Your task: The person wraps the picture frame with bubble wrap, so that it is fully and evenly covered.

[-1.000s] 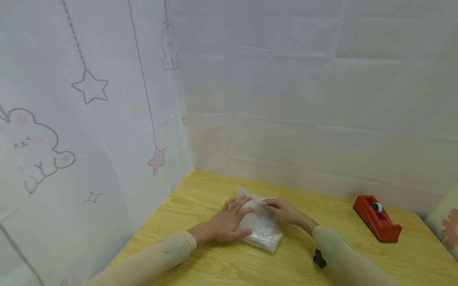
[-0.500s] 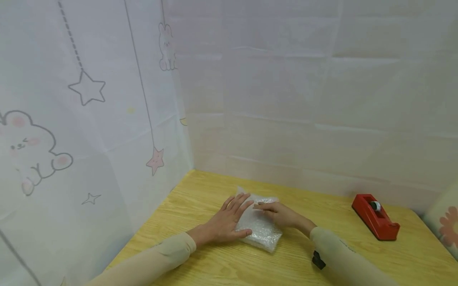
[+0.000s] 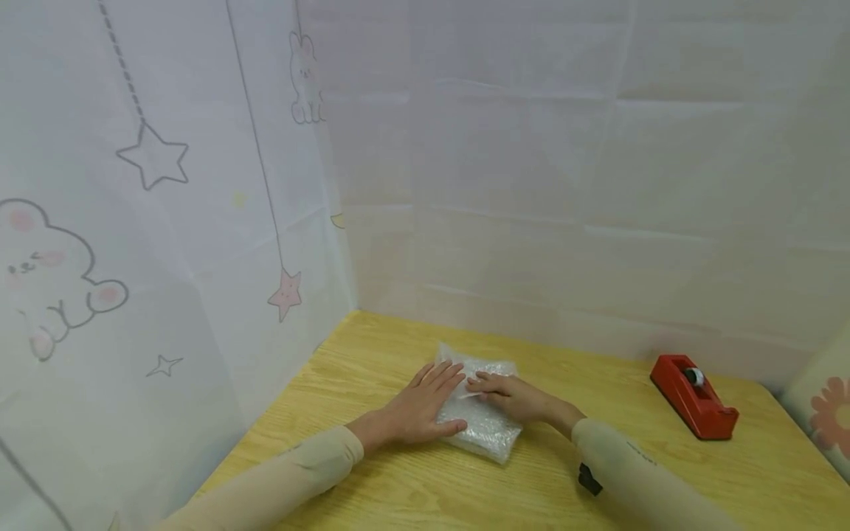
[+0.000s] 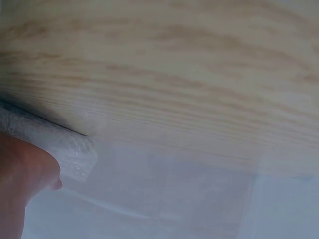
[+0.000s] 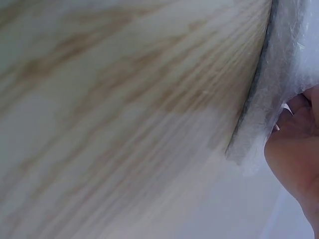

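A flat package in clear bubble wrap (image 3: 488, 435) lies on the wooden table, tilted slightly in the head view. My left hand (image 3: 421, 409) rests across its left side, fingers extended and thumb spread toward the near end. From the right, my right hand (image 3: 510, 396) touches the top of the wrap with fairly straight fingers, close to the left fingertips. What the wrap encloses cannot be made out. In the left wrist view, part of the left hand (image 4: 27, 172) covers the package edge (image 4: 75, 157). Beside the wrapped edge (image 5: 256, 119), the right hand (image 5: 296, 154) shows partly in the right wrist view.
A red tape dispenser (image 3: 693, 402) with a roll in it stands at the table's right. Near the right sleeve is a small black object (image 3: 588, 479). Pale wall sheets (image 3: 505, 221) with printed figures border the wooden table (image 3: 372, 487) at the left and back.
My right hand has moved left over the wrap, from pinching its raised edge to lying on it with straighter fingers. The wrap's flap now lies flatter. The left hand stays in place.
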Available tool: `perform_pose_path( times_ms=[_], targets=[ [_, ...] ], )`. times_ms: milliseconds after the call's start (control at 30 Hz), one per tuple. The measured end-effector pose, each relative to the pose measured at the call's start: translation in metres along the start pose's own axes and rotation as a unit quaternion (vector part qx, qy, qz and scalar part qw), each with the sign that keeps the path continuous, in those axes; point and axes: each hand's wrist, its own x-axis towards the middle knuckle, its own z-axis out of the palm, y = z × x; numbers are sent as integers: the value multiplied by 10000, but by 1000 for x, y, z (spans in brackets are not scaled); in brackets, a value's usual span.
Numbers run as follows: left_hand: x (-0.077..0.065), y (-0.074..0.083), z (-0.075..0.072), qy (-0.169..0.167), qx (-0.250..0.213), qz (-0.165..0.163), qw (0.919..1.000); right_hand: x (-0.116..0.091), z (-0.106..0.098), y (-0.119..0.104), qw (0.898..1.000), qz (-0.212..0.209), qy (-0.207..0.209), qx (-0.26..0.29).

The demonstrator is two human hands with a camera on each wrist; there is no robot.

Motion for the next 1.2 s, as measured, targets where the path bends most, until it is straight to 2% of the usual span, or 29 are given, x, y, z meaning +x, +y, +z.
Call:
perform_pose_path(
  times_ms=[333,633,867,1200],
  targets=[
    [-2,3,-1,-309,-96,-12,9995,-3,8,0,9996,223,-129,-80],
    [-7,3,0,-345,34,-110,9993,0,10,-6,9983,396,-183,-380],
    [-7,2,-1,-376,53,-171,9991,-2,5,-12,9979,512,-299,-277],
    [-5,4,-6,-658,-313,-289,9969,-4,3,-9,9984,466,-320,-59]
  ],
)
